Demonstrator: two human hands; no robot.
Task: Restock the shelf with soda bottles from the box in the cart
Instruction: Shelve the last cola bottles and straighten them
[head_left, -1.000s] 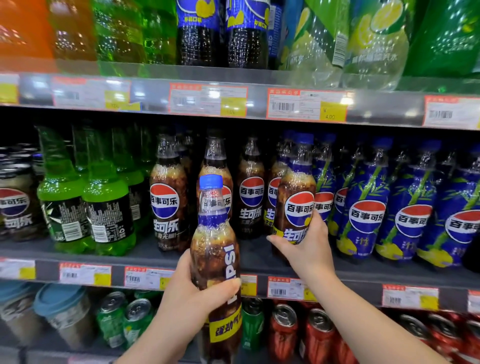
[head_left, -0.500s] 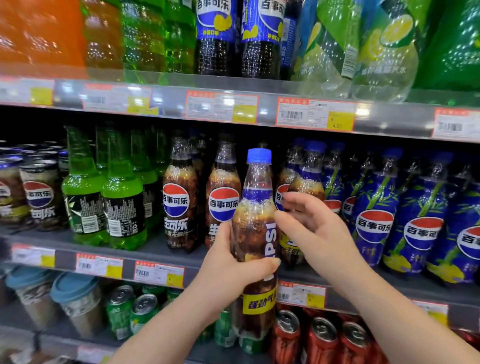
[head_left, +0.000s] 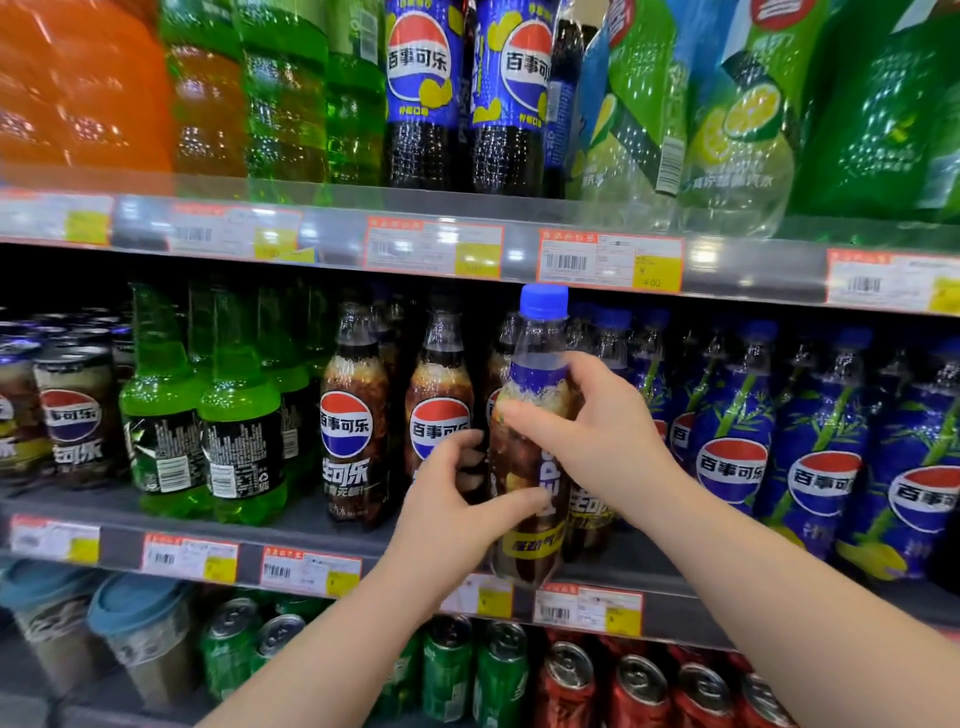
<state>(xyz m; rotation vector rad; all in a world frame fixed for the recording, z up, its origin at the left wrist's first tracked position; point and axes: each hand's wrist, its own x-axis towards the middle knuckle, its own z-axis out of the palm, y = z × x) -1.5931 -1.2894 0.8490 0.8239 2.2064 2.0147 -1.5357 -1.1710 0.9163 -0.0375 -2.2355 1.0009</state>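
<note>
A cola bottle with a blue cap and a blue neck band stands upright at the front edge of the middle shelf. My left hand grips its lower body from the left, thumb across the front. My right hand holds its shoulder from the right, fingers wrapped over the front. Behind it stand rows of black-capped cola bottles and blue-capped ones. The box and cart are out of view.
Green soda bottles and cola cans fill the shelf's left side. Blue-labelled bottles fill the right. Large bottles stand on the upper shelf. Cans and cups sit below. Price tags line the shelf rails.
The left hand carried the blue-capped bottle up and to the right to the shelf front. The right hand left the shelved bottle it touched and took hold of this one's shoulder.
</note>
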